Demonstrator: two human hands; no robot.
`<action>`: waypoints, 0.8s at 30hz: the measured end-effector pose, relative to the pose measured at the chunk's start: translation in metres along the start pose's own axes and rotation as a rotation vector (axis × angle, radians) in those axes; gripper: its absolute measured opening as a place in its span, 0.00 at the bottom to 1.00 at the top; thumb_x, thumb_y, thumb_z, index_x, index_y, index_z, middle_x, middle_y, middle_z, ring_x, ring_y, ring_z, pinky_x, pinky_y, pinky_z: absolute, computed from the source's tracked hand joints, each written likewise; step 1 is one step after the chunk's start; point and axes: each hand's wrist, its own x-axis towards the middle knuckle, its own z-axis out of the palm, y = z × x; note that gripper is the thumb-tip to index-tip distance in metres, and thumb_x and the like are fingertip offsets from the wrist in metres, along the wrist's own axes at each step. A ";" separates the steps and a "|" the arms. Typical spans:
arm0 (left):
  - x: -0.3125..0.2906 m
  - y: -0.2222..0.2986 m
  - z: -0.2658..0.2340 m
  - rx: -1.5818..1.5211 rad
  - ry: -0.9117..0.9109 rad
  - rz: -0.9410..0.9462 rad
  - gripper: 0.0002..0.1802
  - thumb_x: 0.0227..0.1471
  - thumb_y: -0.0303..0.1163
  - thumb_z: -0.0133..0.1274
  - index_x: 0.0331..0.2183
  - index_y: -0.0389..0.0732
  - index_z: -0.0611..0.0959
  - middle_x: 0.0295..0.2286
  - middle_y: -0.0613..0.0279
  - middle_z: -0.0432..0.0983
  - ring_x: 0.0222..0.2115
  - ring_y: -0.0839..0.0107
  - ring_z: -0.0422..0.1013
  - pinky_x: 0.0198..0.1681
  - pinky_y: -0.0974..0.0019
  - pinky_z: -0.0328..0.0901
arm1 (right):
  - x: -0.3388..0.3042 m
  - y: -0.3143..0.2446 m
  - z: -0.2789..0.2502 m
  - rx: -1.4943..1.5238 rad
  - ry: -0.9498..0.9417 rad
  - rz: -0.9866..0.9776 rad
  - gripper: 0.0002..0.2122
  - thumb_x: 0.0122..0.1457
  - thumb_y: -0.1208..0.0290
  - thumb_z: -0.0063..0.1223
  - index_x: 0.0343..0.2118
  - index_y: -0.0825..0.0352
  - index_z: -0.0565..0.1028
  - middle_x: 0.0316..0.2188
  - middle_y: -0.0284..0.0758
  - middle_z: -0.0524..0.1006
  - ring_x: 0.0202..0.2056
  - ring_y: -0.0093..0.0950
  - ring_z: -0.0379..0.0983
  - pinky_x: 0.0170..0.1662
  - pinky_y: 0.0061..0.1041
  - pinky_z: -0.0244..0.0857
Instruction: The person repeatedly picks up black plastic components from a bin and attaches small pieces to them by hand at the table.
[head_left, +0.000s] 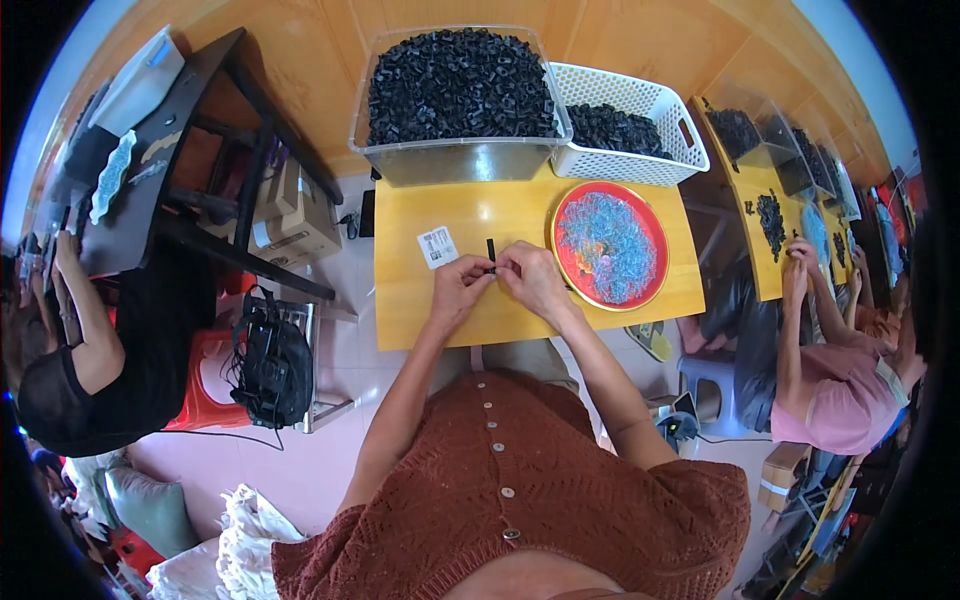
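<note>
Over the yellow table, my left hand [461,287] and my right hand [534,278] meet with fingertips pinched together. Between them is a small black plastic piece [491,248], its narrow end sticking up past the fingers. The rest of it is hidden by my fingertips. Just beyond my left hand lies a white printed card [437,247]. To the right of my right hand stands a round red tray [561,262] with a gold rim, holding a heap of small clear-bluish pieces [612,235] and a few orange ones.
At the table's back, a clear plastic bin [430,165] heaped with black parts stands beside a white perforated basket [630,165] of similar parts. People work at a dark table [130,225] on the left and another yellow table [768,283] on the right. A black bag [272,360] sits at left.
</note>
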 end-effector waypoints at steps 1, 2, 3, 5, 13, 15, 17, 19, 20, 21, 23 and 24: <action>0.000 0.001 0.000 0.000 0.003 0.005 0.07 0.43 0.20 0.54 0.30 0.32 0.78 0.25 0.66 0.75 0.24 0.82 0.69 0.28 0.79 0.64 | 0.000 -0.002 0.000 0.033 -0.013 0.043 0.04 0.41 0.81 0.54 0.22 0.72 0.72 0.19 0.42 0.72 0.22 0.38 0.70 0.26 0.32 0.63; -0.001 0.001 0.001 0.004 0.008 0.026 0.07 0.43 0.19 0.54 0.30 0.33 0.79 0.24 0.66 0.74 0.24 0.82 0.69 0.28 0.78 0.65 | 0.001 -0.003 0.000 0.066 -0.027 0.087 0.04 0.41 0.81 0.54 0.21 0.72 0.71 0.19 0.42 0.72 0.22 0.38 0.70 0.26 0.31 0.63; -0.001 0.002 0.001 0.009 0.014 0.048 0.07 0.42 0.18 0.54 0.30 0.33 0.79 0.23 0.65 0.74 0.24 0.81 0.69 0.28 0.78 0.66 | 0.001 -0.004 0.000 0.064 -0.027 0.082 0.04 0.41 0.81 0.54 0.21 0.72 0.71 0.19 0.42 0.72 0.22 0.38 0.70 0.26 0.31 0.63; -0.001 -0.001 0.001 -0.004 0.011 0.038 0.07 0.42 0.18 0.54 0.30 0.33 0.78 0.23 0.65 0.74 0.24 0.81 0.69 0.28 0.78 0.66 | 0.002 -0.004 0.000 0.081 -0.044 0.131 0.05 0.40 0.81 0.55 0.21 0.72 0.70 0.18 0.43 0.72 0.21 0.37 0.70 0.26 0.31 0.63; -0.001 -0.003 0.001 -0.049 0.005 0.010 0.07 0.42 0.18 0.54 0.30 0.32 0.78 0.24 0.64 0.74 0.25 0.81 0.70 0.28 0.78 0.66 | 0.002 -0.005 0.001 0.029 -0.061 0.097 0.04 0.40 0.81 0.53 0.21 0.72 0.70 0.18 0.42 0.71 0.21 0.37 0.70 0.25 0.31 0.63; 0.000 -0.008 0.001 -0.074 0.006 0.018 0.07 0.42 0.18 0.54 0.30 0.32 0.78 0.24 0.63 0.75 0.25 0.80 0.70 0.29 0.77 0.66 | 0.002 -0.006 0.000 0.012 -0.056 0.086 0.04 0.40 0.81 0.53 0.21 0.72 0.71 0.18 0.42 0.71 0.21 0.37 0.70 0.26 0.32 0.63; 0.000 -0.009 0.000 -0.095 0.010 0.009 0.07 0.42 0.18 0.54 0.30 0.32 0.78 0.24 0.62 0.75 0.25 0.80 0.70 0.29 0.77 0.66 | 0.004 -0.007 0.002 -0.006 -0.040 0.061 0.04 0.40 0.81 0.53 0.21 0.72 0.71 0.19 0.42 0.71 0.22 0.38 0.70 0.26 0.32 0.64; 0.001 -0.009 0.000 -0.117 0.013 -0.003 0.07 0.42 0.19 0.54 0.30 0.32 0.78 0.25 0.62 0.75 0.25 0.80 0.71 0.29 0.77 0.67 | 0.005 -0.009 0.002 -0.006 -0.046 0.053 0.03 0.41 0.81 0.53 0.21 0.71 0.71 0.19 0.42 0.71 0.22 0.37 0.70 0.26 0.32 0.64; 0.002 -0.009 0.000 -0.106 0.010 -0.001 0.07 0.42 0.19 0.54 0.30 0.32 0.78 0.25 0.62 0.75 0.25 0.80 0.71 0.30 0.77 0.67 | 0.005 -0.009 0.003 -0.003 -0.048 0.045 0.03 0.41 0.81 0.53 0.22 0.71 0.71 0.19 0.42 0.71 0.22 0.37 0.70 0.26 0.32 0.64; 0.002 -0.008 -0.001 -0.096 0.008 0.002 0.08 0.43 0.19 0.55 0.30 0.32 0.78 0.25 0.62 0.76 0.25 0.80 0.71 0.30 0.77 0.67 | 0.004 -0.009 0.003 -0.005 -0.052 0.045 0.03 0.41 0.81 0.53 0.22 0.71 0.71 0.19 0.42 0.71 0.22 0.37 0.70 0.26 0.32 0.64; 0.002 -0.008 0.000 -0.143 0.005 -0.003 0.08 0.43 0.20 0.55 0.31 0.32 0.78 0.24 0.63 0.75 0.25 0.80 0.71 0.29 0.77 0.67 | 0.005 -0.008 0.002 -0.017 -0.063 0.021 0.03 0.42 0.80 0.53 0.22 0.71 0.72 0.20 0.41 0.71 0.22 0.37 0.70 0.26 0.32 0.63; 0.002 -0.007 0.000 -0.188 0.000 -0.007 0.08 0.43 0.20 0.55 0.31 0.32 0.78 0.24 0.63 0.75 0.25 0.80 0.71 0.29 0.77 0.67 | 0.008 -0.009 -0.001 -0.017 -0.065 0.017 0.03 0.42 0.80 0.53 0.22 0.71 0.72 0.20 0.41 0.71 0.22 0.37 0.70 0.26 0.32 0.63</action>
